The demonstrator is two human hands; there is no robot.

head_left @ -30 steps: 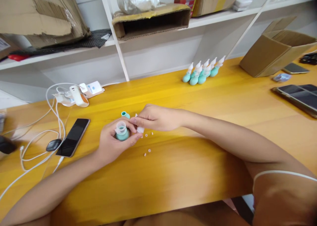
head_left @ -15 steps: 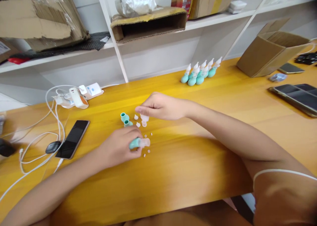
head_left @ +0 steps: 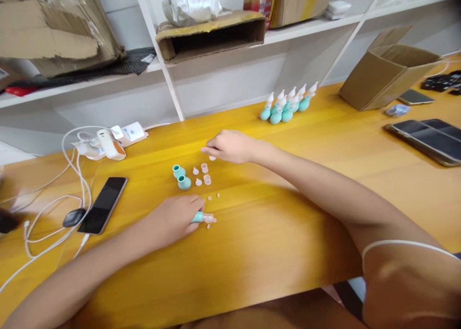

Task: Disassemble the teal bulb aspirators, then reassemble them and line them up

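Note:
My left hand [head_left: 182, 216] is closed around a teal squeeze bulb [head_left: 197, 217] with a clear pinkish neck pointing right, low over the table. My right hand [head_left: 230, 145] is farther back with fingers curled and thumb pressed in. A pale clear piece [head_left: 212, 158] shows just under its fingers; whether they grip it is hidden. Two open-mouthed teal bulbs [head_left: 184, 182] stand between the hands. Beside them are two clear collars [head_left: 207, 179] and two small pale stoppers [head_left: 199, 181]. Tiny rings [head_left: 209, 198] lie near my left hand.
Several assembled teal bulbs with pointed clear tips [head_left: 287, 112] stand at the back. An open cardboard box [head_left: 374, 77] and a tablet-like device [head_left: 428, 139] are at right. A phone [head_left: 104, 204], a black mouse [head_left: 74, 217], cables and a power strip [head_left: 133, 133] occupy the left.
My right hand has moved back, uncovering the clear collars. My left hand has come slightly nearer to me with its bulb, exposing the second standing bulb.

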